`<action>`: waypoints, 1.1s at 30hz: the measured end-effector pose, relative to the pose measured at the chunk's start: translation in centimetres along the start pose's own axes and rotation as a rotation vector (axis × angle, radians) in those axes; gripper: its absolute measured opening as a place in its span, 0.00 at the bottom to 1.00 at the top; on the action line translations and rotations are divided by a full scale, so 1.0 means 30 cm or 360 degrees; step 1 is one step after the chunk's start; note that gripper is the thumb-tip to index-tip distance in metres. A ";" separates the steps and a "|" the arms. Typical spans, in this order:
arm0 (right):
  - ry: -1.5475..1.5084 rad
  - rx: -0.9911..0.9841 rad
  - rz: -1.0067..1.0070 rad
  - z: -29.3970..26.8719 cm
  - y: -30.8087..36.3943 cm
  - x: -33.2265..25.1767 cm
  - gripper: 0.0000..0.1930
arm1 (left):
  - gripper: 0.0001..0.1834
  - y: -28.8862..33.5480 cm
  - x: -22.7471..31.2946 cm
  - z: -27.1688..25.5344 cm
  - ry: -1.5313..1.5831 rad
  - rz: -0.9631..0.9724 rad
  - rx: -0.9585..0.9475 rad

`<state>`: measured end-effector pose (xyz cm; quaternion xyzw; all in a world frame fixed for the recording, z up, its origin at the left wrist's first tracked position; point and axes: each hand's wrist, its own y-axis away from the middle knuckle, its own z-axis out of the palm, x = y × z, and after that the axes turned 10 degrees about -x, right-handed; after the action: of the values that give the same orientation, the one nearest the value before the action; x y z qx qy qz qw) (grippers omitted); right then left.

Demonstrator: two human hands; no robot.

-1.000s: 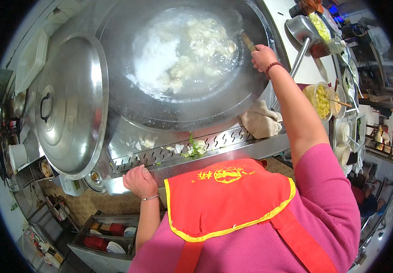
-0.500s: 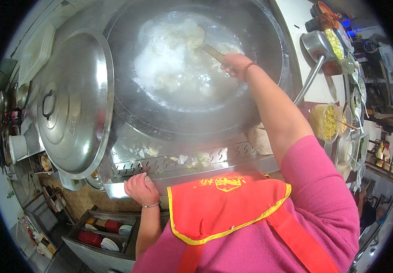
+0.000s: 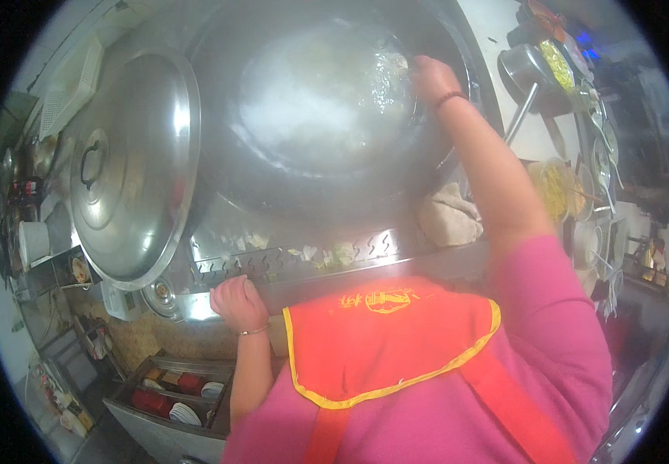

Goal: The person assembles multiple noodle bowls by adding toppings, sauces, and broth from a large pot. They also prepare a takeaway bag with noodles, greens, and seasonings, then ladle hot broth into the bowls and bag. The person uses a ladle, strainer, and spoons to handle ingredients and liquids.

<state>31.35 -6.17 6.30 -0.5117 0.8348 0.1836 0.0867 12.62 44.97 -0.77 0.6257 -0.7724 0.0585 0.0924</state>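
Note:
A very large dark wok (image 3: 203, 166) holds bubbling, pale cloudy liquid (image 3: 303, 108), partly veiled by steam. Over its right side, my right hand (image 3: 435, 80) is closed around the handle of a ladle; the handle is mostly covered by my fingers and the ladle's bowl is lost in the steam and liquid. My left hand (image 3: 239, 304) is curled over the steel front edge of the stove (image 3: 334, 269), close to a slotted drain strip (image 3: 272, 263) strewn with pale vegetable scraps (image 3: 342, 253).
A big domed metal lid (image 3: 129, 170) leans left of the wok. A folded cloth (image 3: 450, 216) lies at its front right. Farther right are a long-handled pot (image 3: 521, 68) and a tub of yellow chopped food (image 3: 555, 185). Below left, an open drawer (image 3: 172, 394) contains bowls.
My right hand has moved up and to the right across the wok with the ladle. Steam now covers more of the liquid. My left hand has stayed at the edge.

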 end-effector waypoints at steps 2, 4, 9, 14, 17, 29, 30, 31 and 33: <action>0.0095 0.0031 0.0106 -0.048 0.089 0.076 0.16 | 0.10 0.001 -0.009 0.006 0.0012 0.0010 0.0008; 0.0169 0.0041 0.0230 -0.069 0.140 0.154 0.16 | 0.10 0.002 -0.018 0.013 0.0071 0.0051 0.0040; 0.0594 -0.0285 0.0038 0.059 0.215 0.260 0.15 | 0.11 0.003 -0.025 0.022 0.0095 0.0064 0.0116; -0.0011 -0.0819 0.0226 0.153 0.307 0.129 0.13 | 0.11 -0.005 -0.018 -0.002 0.0151 0.0052 0.0174; -0.0815 -0.0885 0.0574 0.143 0.365 0.046 0.12 | 0.12 -0.071 -0.052 -0.043 0.0145 0.0007 0.0284; 0.0521 0.0124 0.0081 -0.001 0.668 0.159 0.13 | 0.25 -0.886 -0.585 -0.271 -0.0364 -0.0657 0.0512; 0.0489 0.0153 0.0054 -0.007 0.691 0.170 0.14 | 0.26 -0.941 -0.632 -0.269 -0.0339 -0.0724 0.0505; 0.0457 0.0181 0.0023 -0.013 0.706 0.180 0.14 | 0.28 -0.992 -0.681 -0.265 -0.0337 -0.0794 0.0510; 0.0456 0.0187 0.0093 -0.019 0.739 0.195 0.15 | 0.31 -1.087 -0.777 -0.239 -0.0318 -0.0905 0.0538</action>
<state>9.02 -2.15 9.69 -0.5021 0.8625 0.0619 -0.0087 49.65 61.86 0.39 0.8249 -0.5518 0.0960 -0.0762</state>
